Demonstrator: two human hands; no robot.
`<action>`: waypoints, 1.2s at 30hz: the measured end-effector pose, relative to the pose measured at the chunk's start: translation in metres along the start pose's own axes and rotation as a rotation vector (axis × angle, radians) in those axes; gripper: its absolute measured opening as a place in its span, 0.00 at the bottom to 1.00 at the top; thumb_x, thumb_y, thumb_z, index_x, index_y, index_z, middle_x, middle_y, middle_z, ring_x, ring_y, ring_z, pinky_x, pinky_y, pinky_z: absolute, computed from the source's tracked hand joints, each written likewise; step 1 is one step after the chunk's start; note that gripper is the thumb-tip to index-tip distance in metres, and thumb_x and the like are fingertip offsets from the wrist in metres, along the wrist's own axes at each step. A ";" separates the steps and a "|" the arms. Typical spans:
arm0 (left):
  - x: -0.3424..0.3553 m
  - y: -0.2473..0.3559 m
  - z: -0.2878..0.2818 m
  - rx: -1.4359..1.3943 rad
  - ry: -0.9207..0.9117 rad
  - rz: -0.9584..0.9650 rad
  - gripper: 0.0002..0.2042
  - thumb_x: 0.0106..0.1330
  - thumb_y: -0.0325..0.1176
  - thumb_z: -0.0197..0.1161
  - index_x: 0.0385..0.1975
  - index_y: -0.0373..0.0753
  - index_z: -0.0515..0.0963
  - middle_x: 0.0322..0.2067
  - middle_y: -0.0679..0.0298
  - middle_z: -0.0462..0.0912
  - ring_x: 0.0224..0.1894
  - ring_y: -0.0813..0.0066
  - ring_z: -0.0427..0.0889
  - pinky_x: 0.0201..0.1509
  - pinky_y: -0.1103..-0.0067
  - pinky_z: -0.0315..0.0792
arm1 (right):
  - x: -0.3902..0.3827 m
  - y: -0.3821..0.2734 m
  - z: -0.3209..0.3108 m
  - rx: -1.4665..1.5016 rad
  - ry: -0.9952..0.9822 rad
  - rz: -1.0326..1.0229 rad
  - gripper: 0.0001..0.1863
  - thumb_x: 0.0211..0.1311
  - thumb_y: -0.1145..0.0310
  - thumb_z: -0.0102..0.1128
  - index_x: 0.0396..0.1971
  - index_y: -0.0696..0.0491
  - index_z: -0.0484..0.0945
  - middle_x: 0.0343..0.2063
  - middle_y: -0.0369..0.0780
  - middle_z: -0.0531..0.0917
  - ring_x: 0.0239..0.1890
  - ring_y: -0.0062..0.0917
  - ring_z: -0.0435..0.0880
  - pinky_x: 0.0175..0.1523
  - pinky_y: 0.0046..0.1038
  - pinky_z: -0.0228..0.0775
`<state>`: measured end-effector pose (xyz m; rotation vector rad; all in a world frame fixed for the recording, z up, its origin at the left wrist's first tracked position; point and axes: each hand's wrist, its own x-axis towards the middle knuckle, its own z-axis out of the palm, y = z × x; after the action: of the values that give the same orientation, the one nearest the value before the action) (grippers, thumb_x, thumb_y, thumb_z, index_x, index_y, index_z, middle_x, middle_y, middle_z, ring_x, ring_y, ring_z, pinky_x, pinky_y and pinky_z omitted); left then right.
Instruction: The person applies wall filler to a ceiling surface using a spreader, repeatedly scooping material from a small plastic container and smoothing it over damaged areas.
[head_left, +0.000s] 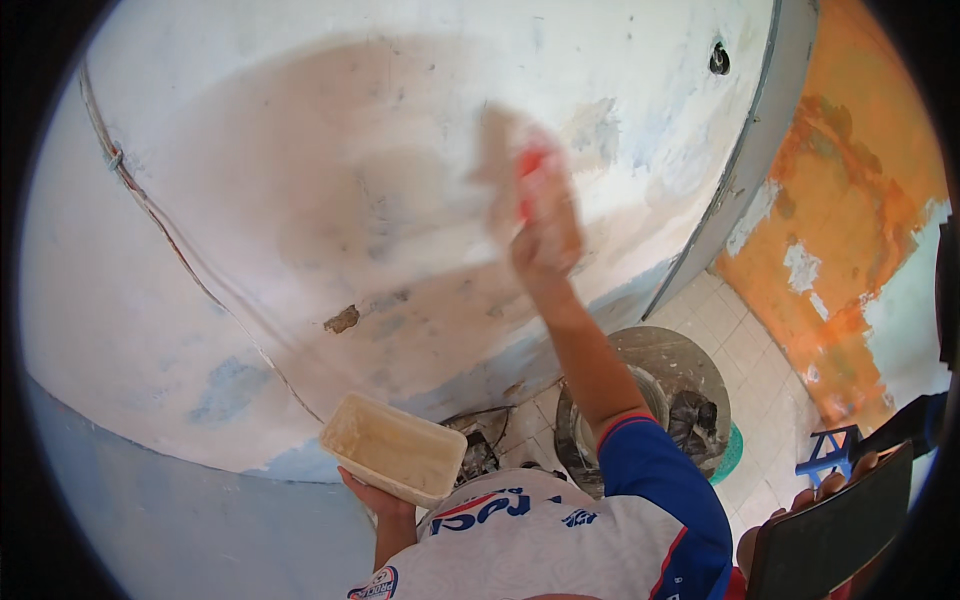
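Note:
My left hand (pixel 378 497) holds a cream-coloured rectangular plastic tub (pixel 388 484) from beneath, its open side facing up and its inside smeared with pale residue. My right arm stretches up to the pale patched wall (pixel 430 230). At its end my right hand (pixel 550 238), smeared by motion, is closed on a red tool (pixel 533 165). The tool's working end is too blurred to make out, and I cannot tell whether it touches the wall. Just right of it, grey-beige patches (pixel 592 132) mark the wall.
A loose cable (pixel 170 225) runs down the wall at left. Below stand a round, spattered table (pixel 650 348) with a bucket and black bag, and a blue stool (pixel 828 452). Another person's hand holds a phone (pixel 835 525) at lower right. An orange peeling wall (pixel 835 230) rises beyond.

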<state>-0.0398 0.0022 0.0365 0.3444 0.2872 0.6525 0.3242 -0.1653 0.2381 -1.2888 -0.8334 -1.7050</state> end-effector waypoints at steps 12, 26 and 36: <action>0.014 0.003 -0.015 0.108 -0.052 0.012 0.38 0.78 0.69 0.38 0.76 0.49 0.63 0.74 0.62 0.68 0.73 0.55 0.70 0.76 0.59 0.66 | -0.023 -0.018 -0.002 0.035 -0.195 -0.007 0.17 0.74 0.78 0.59 0.60 0.59 0.82 0.58 0.51 0.85 0.63 0.46 0.84 0.68 0.43 0.76; 0.017 -0.001 -0.011 0.100 -0.103 0.029 0.38 0.78 0.69 0.37 0.77 0.49 0.63 0.74 0.62 0.68 0.74 0.56 0.69 0.77 0.59 0.65 | -0.010 0.018 -0.001 -0.084 -0.121 0.115 0.23 0.66 0.84 0.58 0.59 0.53 0.85 0.58 0.49 0.86 0.60 0.43 0.86 0.67 0.40 0.77; 0.000 0.002 0.023 0.086 0.056 0.088 0.33 0.79 0.63 0.43 0.70 0.42 0.68 0.64 0.56 0.77 0.63 0.52 0.79 0.68 0.55 0.76 | 0.053 0.096 -0.013 0.030 0.081 0.315 0.19 0.71 0.82 0.58 0.60 0.60 0.82 0.56 0.48 0.88 0.54 0.37 0.89 0.56 0.30 0.82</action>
<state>-0.0321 -0.0012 0.0582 0.4230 0.3555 0.7388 0.3975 -0.2303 0.2892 -1.2487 -0.5727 -1.4775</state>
